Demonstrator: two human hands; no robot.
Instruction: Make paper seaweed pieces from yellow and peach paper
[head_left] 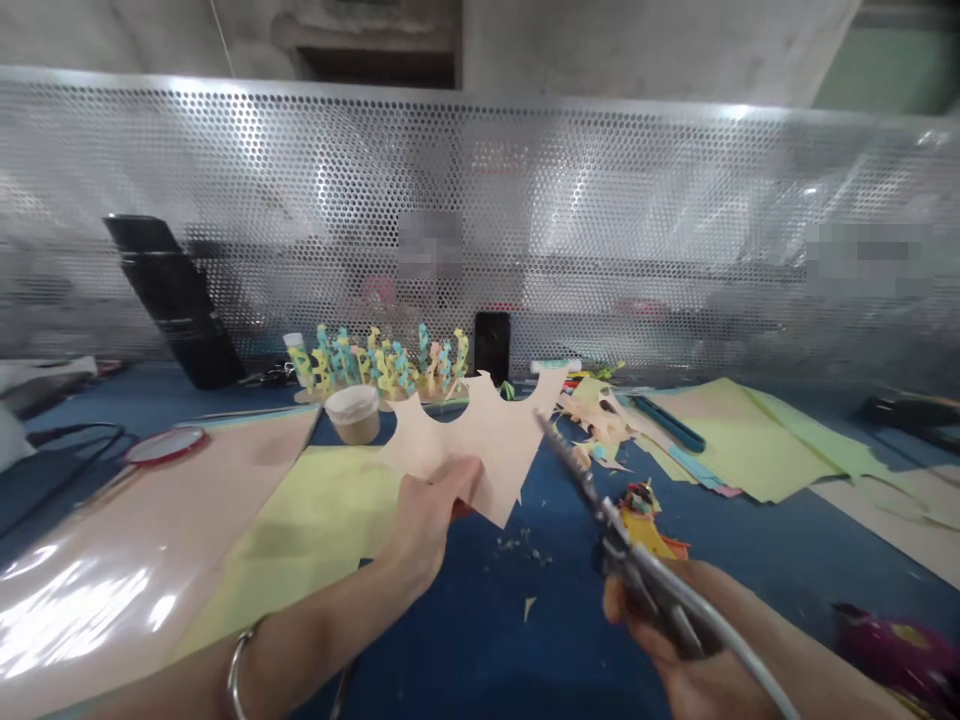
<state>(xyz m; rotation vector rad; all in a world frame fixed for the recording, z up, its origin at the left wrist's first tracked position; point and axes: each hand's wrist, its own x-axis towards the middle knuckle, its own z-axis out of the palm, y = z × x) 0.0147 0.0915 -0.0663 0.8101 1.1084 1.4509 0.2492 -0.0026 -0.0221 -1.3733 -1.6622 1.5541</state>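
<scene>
My left hand [431, 510] pinches a pale peach sheet of paper [499, 440] by its lower left part, thumb and fingers closed on it. Rounded cut-outs run along the sheet's top edge, leaving pointed tips. Over on the right, my right hand [690, 630] grips metal scissors [611, 525], somewhat blurred, by the handles. Their blades point up and left, near the right edge of the sheet; I cannot tell whether they touch it. Small paper bits [525, 548] and a pale sliver [529, 608] lie on the blue table [480, 640] below.
Behind stand twisted paper figures [382, 362], a small tub [354, 412], a phone [492, 345] and a black object [169, 300] against a perforated metal screen [525, 200]. Paper scraps [600, 420], a teal cutter [667, 422] and yellow sheets [727, 440] lie right; glossy sheets [202, 500] lie left.
</scene>
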